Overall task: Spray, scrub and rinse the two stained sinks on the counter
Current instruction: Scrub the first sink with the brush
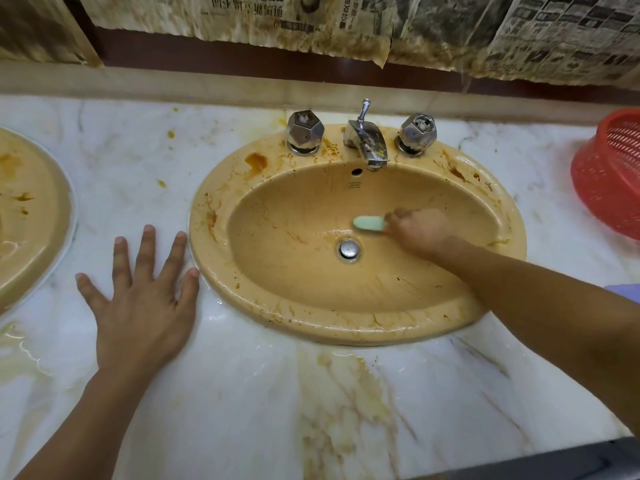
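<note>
The left grip (pixel 138 306) and right grip (pixel 420 232) are bare, forearms (pixel 554 323) uncovered as far as seen; the left's fingernails (pixel 149 229) are cut short.

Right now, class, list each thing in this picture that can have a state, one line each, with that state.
Centre sink, brown stains on rim and basin.
Left sink, stained, partly in view.
Faucet, no water running.
Counter, wet and stained.
Green scrubber, held inside the centre basin.
Right hand, grips the scrubber.
Left hand, flat on the counter, fingers spread.
</note>
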A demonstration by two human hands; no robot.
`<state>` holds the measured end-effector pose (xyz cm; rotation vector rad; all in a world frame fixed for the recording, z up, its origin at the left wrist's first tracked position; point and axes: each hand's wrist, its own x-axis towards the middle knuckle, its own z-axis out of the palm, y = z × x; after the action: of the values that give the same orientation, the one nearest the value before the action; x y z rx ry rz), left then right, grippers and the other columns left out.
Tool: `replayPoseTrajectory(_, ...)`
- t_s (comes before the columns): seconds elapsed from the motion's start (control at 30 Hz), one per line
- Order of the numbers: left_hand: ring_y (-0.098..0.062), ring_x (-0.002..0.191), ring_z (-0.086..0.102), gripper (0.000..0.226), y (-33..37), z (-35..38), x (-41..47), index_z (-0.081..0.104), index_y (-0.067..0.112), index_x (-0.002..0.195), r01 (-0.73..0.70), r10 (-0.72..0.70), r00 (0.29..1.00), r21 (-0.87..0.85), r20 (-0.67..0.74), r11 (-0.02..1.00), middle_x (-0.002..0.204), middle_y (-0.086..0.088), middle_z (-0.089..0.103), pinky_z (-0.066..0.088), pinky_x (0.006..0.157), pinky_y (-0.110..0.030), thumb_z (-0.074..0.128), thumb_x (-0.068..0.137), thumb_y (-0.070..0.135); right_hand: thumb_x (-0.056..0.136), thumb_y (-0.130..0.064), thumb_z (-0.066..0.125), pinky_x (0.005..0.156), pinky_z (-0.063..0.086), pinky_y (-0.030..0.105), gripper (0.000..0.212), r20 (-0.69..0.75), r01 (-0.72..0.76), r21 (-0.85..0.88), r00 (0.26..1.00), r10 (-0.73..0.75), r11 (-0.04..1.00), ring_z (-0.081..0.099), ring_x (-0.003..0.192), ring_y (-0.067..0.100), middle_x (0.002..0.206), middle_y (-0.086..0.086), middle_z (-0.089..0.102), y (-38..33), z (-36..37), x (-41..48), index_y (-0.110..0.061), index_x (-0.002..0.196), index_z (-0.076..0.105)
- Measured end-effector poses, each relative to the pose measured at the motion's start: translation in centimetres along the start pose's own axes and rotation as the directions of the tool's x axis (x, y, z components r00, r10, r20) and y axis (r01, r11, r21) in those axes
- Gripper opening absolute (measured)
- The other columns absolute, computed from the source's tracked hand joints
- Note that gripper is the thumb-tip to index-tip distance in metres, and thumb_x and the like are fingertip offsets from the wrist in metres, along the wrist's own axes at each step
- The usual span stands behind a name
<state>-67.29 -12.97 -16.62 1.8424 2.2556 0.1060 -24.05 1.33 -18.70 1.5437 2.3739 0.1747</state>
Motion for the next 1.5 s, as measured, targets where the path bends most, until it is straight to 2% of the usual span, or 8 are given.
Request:
replayPoseTrajectory(0.2, -0.019, 0.158, -0.012, 0.064, 0.1, 0.0, 0.2, 0.001, 0.051, 0.161, 0.004, -0.004, 1.0, -0.012, 0.0, 1.0, 0.173, 0.008, -0.003, -0.003, 0.118, -0.071, 0.002, 0.099, 0.068, 0.104, -0.047, 0.042, 0.072, 0.05, 0.034, 0.03, 0.416, 0.139, 0.076, 0.896, -0.158, 0.987, 0.059, 0.085, 0.017, 0.086, -0.005, 0.061, 3.5, -1.3, -1.1, -0.026, 0.096, 0.064)
replayPoseTrajectory(0.37, -0.021, 0.159, -0.009, 0.064, -0.3, 0.0, 0.2, 0.003, 0.05, 0.161, -0.008, 0.008, 1.0, -0.007, 0.002, 1.0, 0.173, 0.007, -0.002, -0.001, 0.117, -0.072, 0.004, 0.1, 0.067, 0.104, -0.046, 0.043, 0.065, 0.05, 0.034, 0.03, 0.274, -0.068, 0.033, 0.96, 0.056, 0.997, 0.06, 0.08, 0.018, 0.087, -0.003, 0.06, 2.5, -1.6, 0.8, -0.025, 0.103, 0.064)
replayPoseTrajectory(0.53, -0.021, 0.158, -0.009, 0.064, 0.0, 0.0, 0.3, 0.003, 0.05, 0.161, 0.001, -0.001, 1.0, -0.011, 0.0, 1.0, 0.173, 0.007, -0.002, -0.002, 0.118, -0.072, 0.003, 0.1, 0.067, 0.102, -0.044, 0.05, 0.084, 0.053, 0.039, 0.027, 0.527, 0.09, 0.296, 0.815, -0.241, 0.951, 0.059, 0.091, 0.013, 0.091, -0.01, 0.066, 1.4, -1.9, -4.2, -0.029, 0.105, 0.072)
replayPoseTrajectory(0.7, -0.023, 0.159, -0.007, 0.064, -0.1, -0.1, 0.2, 0.005, 0.051, 0.161, -0.006, 0.006, 1.0, -0.023, 0.003, 1.0, 0.173, 0.006, 0.0, -0.001, 0.117, -0.073, 0.002, 0.1, 0.069, 0.102, -0.044, 0.046, 0.08, 0.052, 0.038, 0.03, 0.477, -0.054, 0.113, 0.879, -0.007, 0.992, 0.056, 0.091, 0.017, 0.095, -0.003, 0.06, 2.0, -2.9, -2.4, -0.027, 0.106, 0.071)
replayPoseTrajectory(0.87, -0.022, 0.158, -0.007, 0.062, -0.1, -0.1, 0.2, 0.007, 0.052, 0.16, 0.0, 0.0, 1.0, -0.034, -0.002, 0.999, 0.173, 0.005, 0.002, -0.002, 0.117, -0.074, 0.004, 0.1, 0.069, 0.101, -0.04, 0.057, 0.079, 0.043, 0.023, 0.021, 0.553, 0.081, 0.434, 0.762, -0.337, 0.897, 0.056, 0.086, -0.002, 0.088, -0.025, 0.061, -1.0, -5.4, -5.6, -0.032, 0.107, 0.075)
replayPoseTrajectory(1.07, -0.024, 0.159, -0.006, 0.062, 0.0, -0.1, 0.1, 0.006, 0.053, 0.16, 0.0, -0.001, 1.0, -0.041, -0.003, 0.999, 0.173, 0.006, 0.001, -0.002, 0.117, -0.073, 0.003, 0.1, 0.07, 0.099, -0.044, 0.054, 0.09, 0.053, 0.04, 0.027, 0.627, -0.005, 0.152, 0.774, -0.093, 0.988, 0.06, 0.095, 0.015, 0.103, -0.005, 0.069, 2.9, -5.1, -2.8, -0.028, 0.104, 0.075)
replayPoseTrajectory(1.27, -0.026, 0.158, -0.004, 0.06, -0.4, 0.2, 0.3, 0.006, 0.057, 0.158, -0.009, 0.008, 1.0, -0.085, -0.016, 0.996, 0.172, 0.006, 0.003, 0.007, 0.117, -0.076, 0.007, 0.1, 0.07, 0.095, -0.045, 0.063, 0.083, 0.054, 0.037, 0.017, 0.641, 0.015, 0.537, 0.642, -0.42, 0.843, 0.065, 0.091, 0.014, 0.089, -0.019, 0.073, -0.6, -7.5, -3.5, -0.038, 0.097, 0.078)
replayPoseTrajectory(1.5, -0.034, 0.157, -0.001, 0.063, -0.7, 0.4, 0.3, 0.006, 0.055, 0.159, -0.039, 0.04, 0.999, -0.098, 0.013, 0.994, 0.172, 0.001, 0.004, 0.016, 0.114, -0.079, 0.005, 0.098, 0.072, 0.098, -0.04, 0.056, 0.064, 0.042, 0.033, 0.041, 0.791, 0.043, 0.059, 0.608, -0.073, 0.997, 0.044, 0.061, 0.017, 0.066, -0.004, 0.052, 6.5, -10.6, -4.9, -0.021, 0.061, 0.055)
